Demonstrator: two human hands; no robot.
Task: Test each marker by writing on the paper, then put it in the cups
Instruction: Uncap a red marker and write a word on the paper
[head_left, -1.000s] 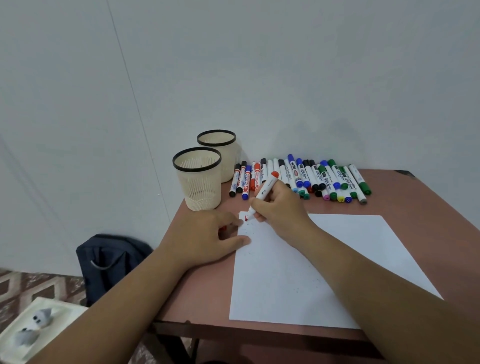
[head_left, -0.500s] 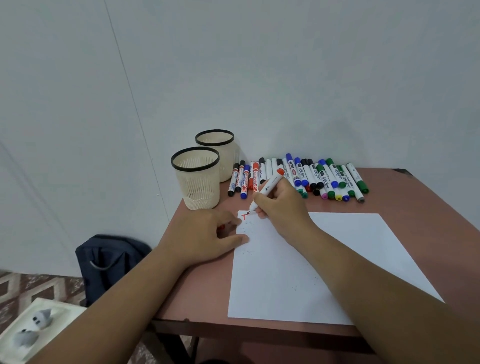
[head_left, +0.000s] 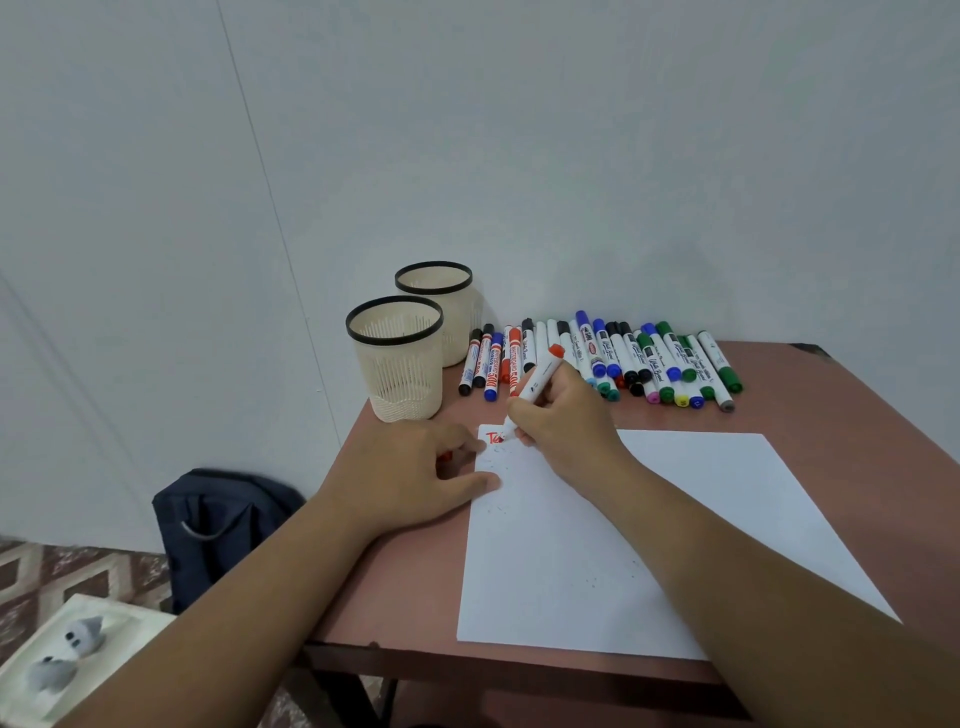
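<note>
While the right hand (head_left: 563, 421) pinched a red marker (head_left: 535, 387) in a writing grip, its tip was down on the top left corner of the paper (head_left: 649, 545), where a few red letters (head_left: 493, 438) had been formed. The marker leaned back toward the wall, its red end pointing up and away, which suited an ordinary writing angle. The left hand (head_left: 415, 467) lay on the table (head_left: 395, 587) at the sheet's left edge, with fingertips and thumb reaching onto the paper, likely to keep it from sliding under the strokes. A speck of red showed beneath its fingers, probably the marker's cap, though too little was visible to be sure, so I cannot tell whether that hand gripped anything. Behind the paper, a row of markers (head_left: 623, 358) lay side by side near the wall, within easy reach of the writing hand, seemingly waiting their turn. Two cream cups (head_left: 397, 364) with black rims stood to the left of the row, one just behind the other; nothing showed above either rim, so the sorting looked barely begun. On the floor to the left sat a dark bag (head_left: 218, 525).
</note>
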